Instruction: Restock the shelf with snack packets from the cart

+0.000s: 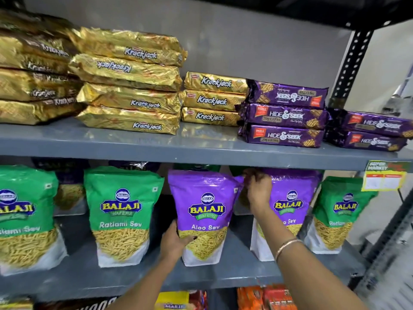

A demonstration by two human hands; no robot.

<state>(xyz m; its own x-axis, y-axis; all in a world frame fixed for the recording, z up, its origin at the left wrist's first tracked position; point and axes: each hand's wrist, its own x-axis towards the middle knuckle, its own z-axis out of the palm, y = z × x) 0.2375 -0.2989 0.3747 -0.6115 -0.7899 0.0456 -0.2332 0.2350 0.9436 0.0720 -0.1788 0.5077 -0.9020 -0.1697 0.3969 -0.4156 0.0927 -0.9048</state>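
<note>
- Between the two hands stands the purple Aloo Sev packet (204, 217), upright on the lower shelf (223, 274), label facing out; probably so shoppers can read it and it lines up with the row
- left hand (175, 241) is cupped round its lower left edge, thumb lying over the clear window; looks like it's steadying the base so the pouch doesn't tip
- right hand (257, 191) is up at the top right corner, fingers bunched in a pinch on the seal; just behind it sits a second purple packet (292, 204)
- left of the left hand, the green Ratlami Sev packet (121, 211) stands the same way; cart isn't in view
</note>
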